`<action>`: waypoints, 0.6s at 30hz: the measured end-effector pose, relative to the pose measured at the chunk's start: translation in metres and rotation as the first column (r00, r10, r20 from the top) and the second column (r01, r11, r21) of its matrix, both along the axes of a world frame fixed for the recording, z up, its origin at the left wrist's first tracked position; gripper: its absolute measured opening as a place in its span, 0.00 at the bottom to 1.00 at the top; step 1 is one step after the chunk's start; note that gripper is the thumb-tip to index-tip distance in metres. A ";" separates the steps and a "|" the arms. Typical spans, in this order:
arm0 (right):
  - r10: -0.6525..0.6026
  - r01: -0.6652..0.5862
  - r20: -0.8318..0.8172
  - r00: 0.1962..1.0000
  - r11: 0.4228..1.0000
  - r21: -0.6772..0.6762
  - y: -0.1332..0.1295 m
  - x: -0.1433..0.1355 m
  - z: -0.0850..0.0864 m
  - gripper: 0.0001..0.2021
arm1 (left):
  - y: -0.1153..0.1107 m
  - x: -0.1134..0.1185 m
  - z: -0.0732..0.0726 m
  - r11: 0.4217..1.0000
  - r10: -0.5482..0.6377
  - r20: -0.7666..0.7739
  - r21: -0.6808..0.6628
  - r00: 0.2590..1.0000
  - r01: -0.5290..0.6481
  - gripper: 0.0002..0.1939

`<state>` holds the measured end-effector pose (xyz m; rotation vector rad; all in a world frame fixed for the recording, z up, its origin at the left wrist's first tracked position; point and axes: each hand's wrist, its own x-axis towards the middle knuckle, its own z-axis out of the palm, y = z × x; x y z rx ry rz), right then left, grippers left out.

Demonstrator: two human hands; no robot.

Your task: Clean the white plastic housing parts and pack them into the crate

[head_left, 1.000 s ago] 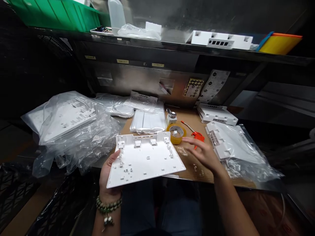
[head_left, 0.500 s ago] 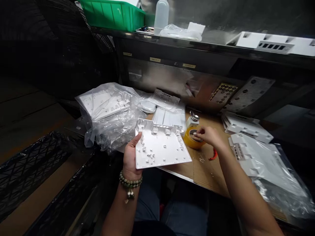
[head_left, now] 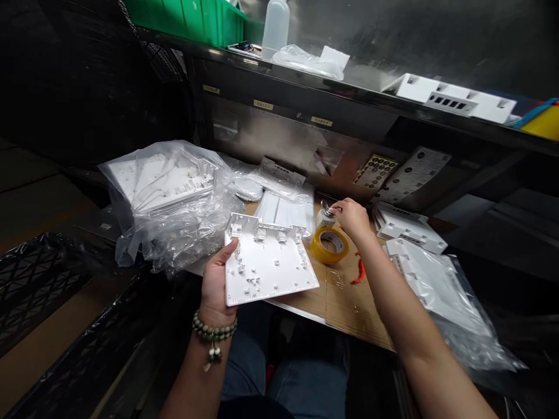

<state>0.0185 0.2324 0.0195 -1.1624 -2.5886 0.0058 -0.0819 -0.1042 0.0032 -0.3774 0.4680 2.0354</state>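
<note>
My left hand (head_left: 219,285) grips the left edge of a white plastic housing panel (head_left: 266,265), thumb on its inner face. That face, with small posts and clips, is turned up toward me. My right hand (head_left: 350,216) is closed in a pinch at the metal top of a small white dispenser bottle (head_left: 325,219). Whatever is between its fingertips is hidden. A roll of yellow tape (head_left: 330,245) lies flat just in front of the bottle. Near my right forearm is a red-handled tool (head_left: 360,271), partly covered by the arm.
Bagged white panels (head_left: 166,174) are piled at the left. More white housings (head_left: 410,227) and a bagged one (head_left: 437,279) lie at the right. Cardboard (head_left: 349,308) covers the bench. A shelf above holds a green bin (head_left: 187,20) and a plastic bottle (head_left: 275,29).
My right hand has moved from the inside of the tape roll, where it pinched something small and white, up to the bottle's metal top. My left hand still holds the panel. The view has shifted right.
</note>
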 end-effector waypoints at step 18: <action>0.593 -0.760 -0.630 0.502 0.650 0.006 -0.229 0.042 0.006 0.08 | 0.023 0.004 0.003 0.996 -0.061 -0.099 0.054 0.993 0.067 0.26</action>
